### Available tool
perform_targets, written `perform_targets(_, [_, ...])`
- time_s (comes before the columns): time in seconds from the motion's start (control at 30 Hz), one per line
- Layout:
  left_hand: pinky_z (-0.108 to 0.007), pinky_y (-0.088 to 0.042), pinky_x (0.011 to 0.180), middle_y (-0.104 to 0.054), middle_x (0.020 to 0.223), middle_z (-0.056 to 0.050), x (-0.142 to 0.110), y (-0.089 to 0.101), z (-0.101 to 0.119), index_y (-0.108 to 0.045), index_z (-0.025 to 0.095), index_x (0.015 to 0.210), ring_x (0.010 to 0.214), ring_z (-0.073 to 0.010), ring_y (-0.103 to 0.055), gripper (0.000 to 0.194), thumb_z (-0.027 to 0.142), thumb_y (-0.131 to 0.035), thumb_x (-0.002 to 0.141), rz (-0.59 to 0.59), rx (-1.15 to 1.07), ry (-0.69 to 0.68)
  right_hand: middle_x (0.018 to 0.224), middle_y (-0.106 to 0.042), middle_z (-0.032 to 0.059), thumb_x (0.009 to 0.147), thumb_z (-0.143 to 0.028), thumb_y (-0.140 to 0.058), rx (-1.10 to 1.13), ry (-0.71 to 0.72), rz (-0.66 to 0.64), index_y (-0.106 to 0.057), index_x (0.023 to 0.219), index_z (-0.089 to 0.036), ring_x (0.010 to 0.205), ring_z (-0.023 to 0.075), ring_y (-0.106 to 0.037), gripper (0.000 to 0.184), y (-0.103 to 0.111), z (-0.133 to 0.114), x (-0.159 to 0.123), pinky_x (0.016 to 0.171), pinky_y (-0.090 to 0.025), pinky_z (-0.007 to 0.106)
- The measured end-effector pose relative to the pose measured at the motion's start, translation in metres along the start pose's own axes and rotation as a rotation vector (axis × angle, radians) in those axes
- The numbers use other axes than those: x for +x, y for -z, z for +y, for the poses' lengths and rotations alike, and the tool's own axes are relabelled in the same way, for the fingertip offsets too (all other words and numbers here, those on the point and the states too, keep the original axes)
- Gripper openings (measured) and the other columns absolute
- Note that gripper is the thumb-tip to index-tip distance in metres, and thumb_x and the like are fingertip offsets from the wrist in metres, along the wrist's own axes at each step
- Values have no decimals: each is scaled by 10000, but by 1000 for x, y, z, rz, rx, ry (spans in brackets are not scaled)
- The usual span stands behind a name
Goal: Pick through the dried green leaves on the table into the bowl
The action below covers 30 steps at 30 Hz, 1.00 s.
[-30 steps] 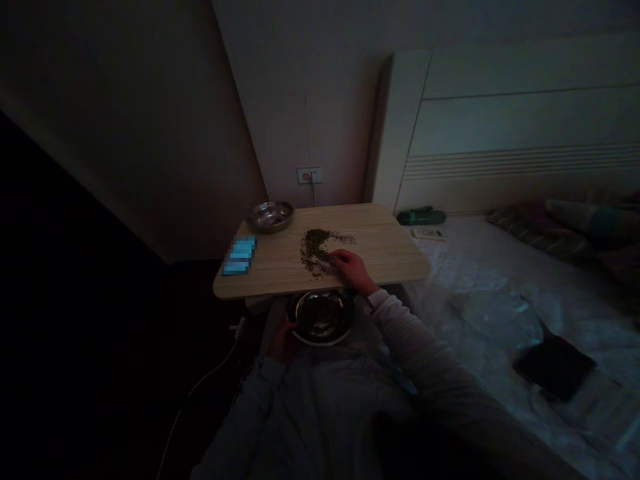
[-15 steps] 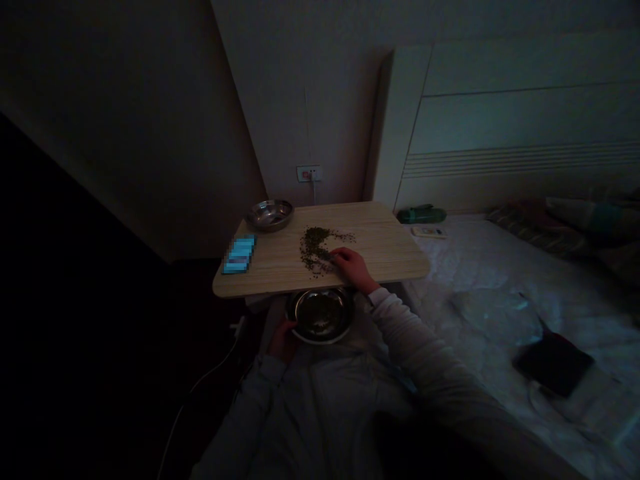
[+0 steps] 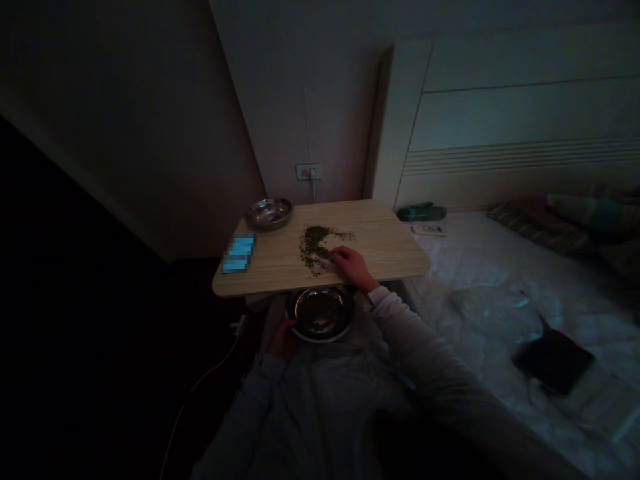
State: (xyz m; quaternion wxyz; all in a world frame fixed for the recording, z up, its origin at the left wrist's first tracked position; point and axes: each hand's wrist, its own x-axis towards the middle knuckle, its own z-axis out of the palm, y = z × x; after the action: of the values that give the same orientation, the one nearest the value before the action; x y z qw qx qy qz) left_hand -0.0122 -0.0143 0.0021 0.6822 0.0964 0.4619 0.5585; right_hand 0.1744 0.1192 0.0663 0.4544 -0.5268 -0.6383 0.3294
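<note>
Below the near edge of the small wooden table (image 3: 390,250), a shiny metal bowl (image 3: 325,338) rests at my lap, with dark small grains inside. My left hand (image 3: 284,339) grips its left rim, thumb over the edge. On the tabletop lies a loose pile of small green beans or seeds (image 3: 315,240), with stray ones scattered around it. My right hand (image 3: 353,265) reaches over the near edge to the pile's lower right side. Its fingertips are pinched together at the beans; whatever lies between them is too small and dark to tell.
A second metal bowl (image 3: 270,215) stands at the table's back left corner, with a lit phone (image 3: 239,253) in front of it. To the right is a bed (image 3: 440,267) bearing a green bottle (image 3: 423,213), a remote (image 3: 429,231) and a dark flat object (image 3: 554,361). A white cable (image 3: 200,380) hangs at left.
Both hands stay almost where they were, the left on the bowl and the right at the beans. The whole view has shifted very slightly.
</note>
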Motion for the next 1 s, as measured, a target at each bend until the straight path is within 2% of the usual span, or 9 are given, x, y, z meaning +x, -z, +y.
perform_targets(0.3, [-390,-510,854,-730,828,-35,-1,-3,2,-666,195,905,1025,-286,-630,321,90,-591,611,21,-5,26,803,-702,13,732,-184,-544,0,24,-30,-705,840,-189,749,161,-607,194,1,0,-1,735,-457,283])
perform_targets(0.67, [-387,-507,849,-730,797,-37,-1,-4,2,-669,198,879,1008,-287,-635,313,72,-595,602,34,-25,17,786,-698,16,739,-165,-545,-108,23,-33,-707,870,-186,728,163,-602,209,0,-3,-3,731,-459,286])
perform_targets(0.83, [-361,-513,818,-733,822,-22,-4,-8,3,-667,205,923,969,-264,-649,356,65,-589,605,18,-44,1,812,-708,18,746,-159,-539,-146,35,-45,-705,910,-183,747,158,-608,235,1,-5,-4,731,-464,272])
perform_targets(1.0, [-346,-515,802,-730,828,-1,-1,-4,1,-657,210,941,926,-237,-656,374,71,-600,599,11,-41,4,897,-715,22,756,-162,-558,-197,50,-102,-698,955,-177,795,156,-616,244,2,-7,-5,748,-464,263])
